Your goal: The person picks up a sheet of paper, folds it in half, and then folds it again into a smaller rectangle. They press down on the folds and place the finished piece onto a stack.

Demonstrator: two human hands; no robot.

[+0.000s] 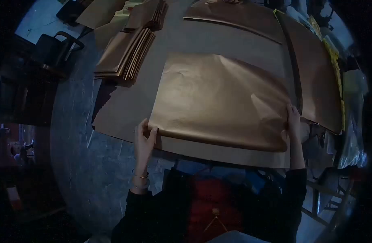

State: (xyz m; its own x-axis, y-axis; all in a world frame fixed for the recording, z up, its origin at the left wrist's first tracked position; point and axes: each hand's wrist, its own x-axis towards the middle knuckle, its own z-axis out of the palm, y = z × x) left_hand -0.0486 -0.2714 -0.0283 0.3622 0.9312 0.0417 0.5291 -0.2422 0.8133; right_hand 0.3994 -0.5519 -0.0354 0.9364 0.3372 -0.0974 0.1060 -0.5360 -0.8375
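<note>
Gold paper, slightly shiny, makes up the broad sheet (218, 97) lying on a dull brown board (117, 125) in front of the person. Its near edge curls into a rounded roll, and soft creases run across its right part.

At the near left corner of the sheet is the left hand (145, 137), its thumb and fingers part-way apart; I cannot tell whether they pinch the paper. Two bracelets (141, 181) circle that wrist. At the right edge of the sheet, the right hand (293, 121) holds the paper, fingertips on the margin. Dark sleeves (133, 206) cover both forearms, and a red garment (212, 198) shows on the near side of the sheet.

Beyond the sheet's far left corner lies a stack (127, 54) of folded gold pieces, their layered edges fanned. Straight beyond the sheet is a second sheet (242, 18), with another person's hand (232, 1) at its far side. Right of the sheet stands a pile (319, 77) with yellow along its outer edge, and past that hangs clear plastic (353, 121).
</note>
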